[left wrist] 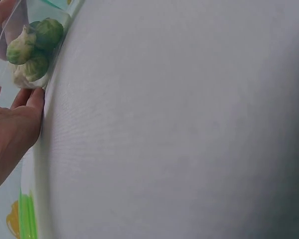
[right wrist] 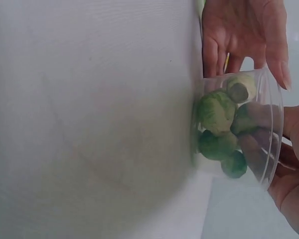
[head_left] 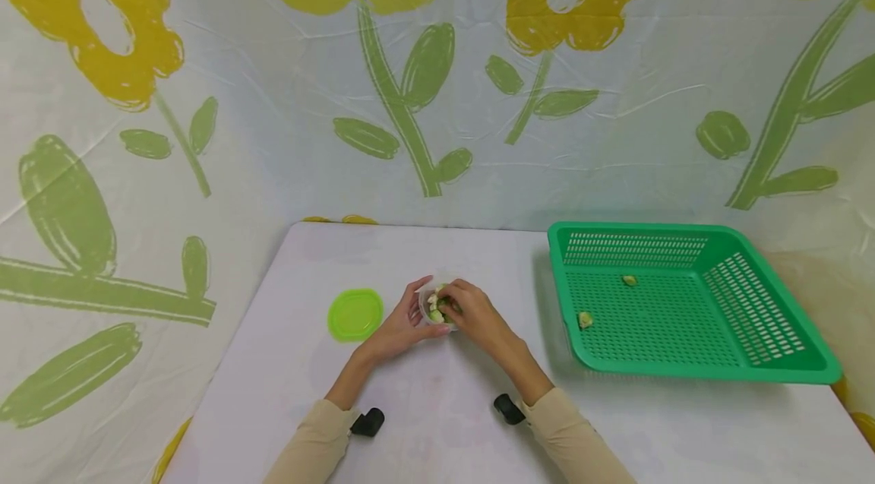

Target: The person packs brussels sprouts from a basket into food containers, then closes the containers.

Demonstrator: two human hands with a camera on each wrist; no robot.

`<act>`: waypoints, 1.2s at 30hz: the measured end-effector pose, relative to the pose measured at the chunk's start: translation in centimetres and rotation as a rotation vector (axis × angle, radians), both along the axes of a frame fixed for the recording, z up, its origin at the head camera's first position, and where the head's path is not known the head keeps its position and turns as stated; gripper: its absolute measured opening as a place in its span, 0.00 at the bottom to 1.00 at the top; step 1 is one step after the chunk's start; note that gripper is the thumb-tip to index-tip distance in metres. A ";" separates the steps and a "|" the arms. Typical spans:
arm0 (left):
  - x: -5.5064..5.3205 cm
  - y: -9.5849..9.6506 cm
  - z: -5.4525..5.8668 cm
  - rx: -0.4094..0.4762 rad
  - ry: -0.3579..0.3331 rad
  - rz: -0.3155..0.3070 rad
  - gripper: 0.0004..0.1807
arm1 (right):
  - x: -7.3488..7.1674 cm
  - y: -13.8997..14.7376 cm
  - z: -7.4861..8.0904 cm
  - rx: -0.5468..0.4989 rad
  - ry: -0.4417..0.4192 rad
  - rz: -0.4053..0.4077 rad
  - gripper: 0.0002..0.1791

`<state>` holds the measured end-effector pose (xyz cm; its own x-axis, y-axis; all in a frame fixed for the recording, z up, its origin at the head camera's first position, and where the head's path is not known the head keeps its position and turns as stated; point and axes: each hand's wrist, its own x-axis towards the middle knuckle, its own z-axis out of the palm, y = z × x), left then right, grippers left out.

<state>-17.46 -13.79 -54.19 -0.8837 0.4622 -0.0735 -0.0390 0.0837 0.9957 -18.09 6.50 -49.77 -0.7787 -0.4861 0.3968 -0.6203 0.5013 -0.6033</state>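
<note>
A clear round plastic container (right wrist: 263,172) holding several Brussels sprouts (right wrist: 217,112) stands on the white table. My left hand (head_left: 399,324) grips its side, thumb at the near rim and fingers at the far side. From the other side my right hand (head_left: 478,317) reaches over the rim. Its fingers are down among the sprouts and pinch one Brussels sprout (right wrist: 245,118), partly hidden by the fingers. Through the wall in the left wrist view, green and pale sprouts (left wrist: 35,67) show piled together.
A bright green lid (head_left: 355,314) lies flat on the table (head_left: 424,408) left of the container. To the right stands a large green plastic basket (head_left: 697,375) with one Brussels sprout (head_left: 630,280) near its back and another (head_left: 585,319) near its left wall. A flowered cloth (head_left: 478,188) hangs behind.
</note>
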 end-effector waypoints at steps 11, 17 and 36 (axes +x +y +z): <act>0.0 0.0 -0.1 -0.007 0.001 0.000 0.57 | 0.1 0.0 0.2 0.011 -0.010 -0.014 0.10; 0.0 -0.1 -0.1 -0.006 -0.005 0.006 0.56 | 0.1 0.3 0.2 0.012 -0.003 0.004 0.12; 0.0 0.0 -0.1 -0.010 -0.011 0.024 0.57 | 0.9 3.0 2.5 0.019 0.142 -0.028 0.13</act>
